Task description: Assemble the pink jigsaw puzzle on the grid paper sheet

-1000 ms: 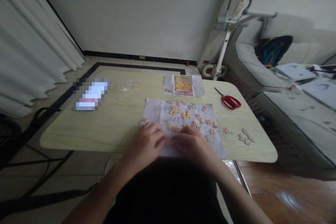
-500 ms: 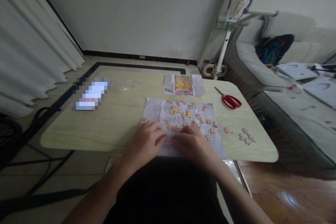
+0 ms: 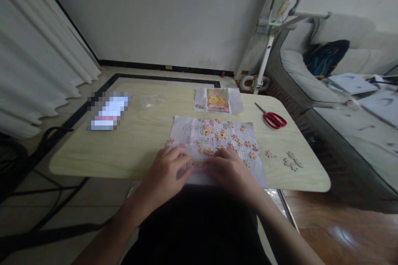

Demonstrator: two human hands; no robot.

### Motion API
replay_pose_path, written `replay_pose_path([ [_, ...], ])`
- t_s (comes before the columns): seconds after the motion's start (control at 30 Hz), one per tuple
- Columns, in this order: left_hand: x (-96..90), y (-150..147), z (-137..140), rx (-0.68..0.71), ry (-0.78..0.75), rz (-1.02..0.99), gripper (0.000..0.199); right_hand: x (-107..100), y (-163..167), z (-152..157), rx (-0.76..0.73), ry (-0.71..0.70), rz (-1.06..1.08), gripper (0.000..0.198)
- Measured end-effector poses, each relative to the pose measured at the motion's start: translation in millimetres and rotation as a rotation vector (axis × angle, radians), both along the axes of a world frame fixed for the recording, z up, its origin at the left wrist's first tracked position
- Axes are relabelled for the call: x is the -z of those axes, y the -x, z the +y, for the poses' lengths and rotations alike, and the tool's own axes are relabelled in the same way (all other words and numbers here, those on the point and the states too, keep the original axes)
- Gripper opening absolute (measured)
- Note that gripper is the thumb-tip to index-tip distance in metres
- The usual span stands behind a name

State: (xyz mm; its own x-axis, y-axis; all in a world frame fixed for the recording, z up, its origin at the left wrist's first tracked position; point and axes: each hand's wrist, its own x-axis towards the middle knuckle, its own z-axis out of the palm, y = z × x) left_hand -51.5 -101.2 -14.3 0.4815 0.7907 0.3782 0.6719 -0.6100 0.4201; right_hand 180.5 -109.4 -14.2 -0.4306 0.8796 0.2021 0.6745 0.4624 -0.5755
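Several joined puzzle pieces (image 3: 198, 164) lie in a short row near the front edge of a printed paper sheet (image 3: 258, 169). My left hand (image 3: 171, 165) has its thumb and fingers curled together at the row's left end. From the other side, my right hand (image 3: 225, 167) pinches the right end, its fingertips partly hidden behind the hand. Beyond my hands, loose and joined yellow, orange and pink puzzle pieces (image 3: 222, 135) are spread over the sheet. A pinkish piece (image 3: 171, 141) rests by its left edge.
A picture card of a yellow character (image 3: 217, 101) lies at the table's back. Red-handled scissors (image 3: 273, 120) are at the right, with puzzle pieces (image 3: 292, 162) nearer the table edge. A phone with a blurred screen (image 3: 112, 109) and clear plastic (image 3: 151, 101) lie at the left.
My left hand has drawn slightly left and down, uncovering more of the puzzle row between my hands. My right hand has hardly moved.
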Motion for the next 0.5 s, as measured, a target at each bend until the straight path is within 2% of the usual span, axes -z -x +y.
replay_pose_path([
  [0.3,3.7,5,-4,-0.02,0.033,0.067,0.018,-7,-2,1,-0.011,0.036,-0.009,0.013],
  [0.5,2.4,3,-4,-0.028,0.025,0.053,0.023,-14,4,12,-0.018,-0.052,-0.049,0.017],
])
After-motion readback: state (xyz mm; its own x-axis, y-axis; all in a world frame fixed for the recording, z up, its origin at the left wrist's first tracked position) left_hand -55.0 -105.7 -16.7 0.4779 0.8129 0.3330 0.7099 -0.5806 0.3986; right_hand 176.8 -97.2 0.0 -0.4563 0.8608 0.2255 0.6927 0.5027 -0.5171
